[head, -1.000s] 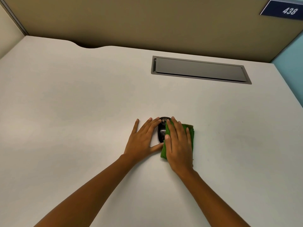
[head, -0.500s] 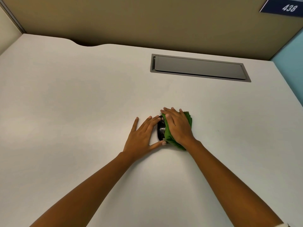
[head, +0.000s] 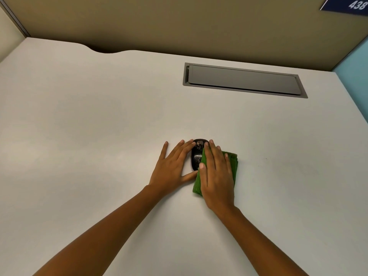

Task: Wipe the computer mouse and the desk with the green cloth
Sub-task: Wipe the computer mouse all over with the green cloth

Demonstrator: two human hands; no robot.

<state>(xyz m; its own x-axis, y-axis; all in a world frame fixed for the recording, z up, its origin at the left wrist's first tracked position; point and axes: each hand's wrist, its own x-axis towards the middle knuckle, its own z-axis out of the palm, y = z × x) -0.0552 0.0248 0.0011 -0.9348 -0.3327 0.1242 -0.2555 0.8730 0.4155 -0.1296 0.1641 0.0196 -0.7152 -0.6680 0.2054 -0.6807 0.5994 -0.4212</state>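
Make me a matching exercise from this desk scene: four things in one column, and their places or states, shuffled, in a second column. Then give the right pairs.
Column 1
1. green cloth
2. computer mouse
3. left hand
4. grey cable hatch

Column 2
A. set into the desk near its far edge, lid shut
B. lying under the right hand
C. flat on the desk, fingers against the mouse's left side
D. between the two hands, top uncovered

Pairs: 1-B, 2-D, 3-C, 4-A

The white worktop (head: 99, 116) carries a black mouse (head: 197, 156), a folded green cloth (head: 234, 162) and a grey hatch (head: 244, 80).
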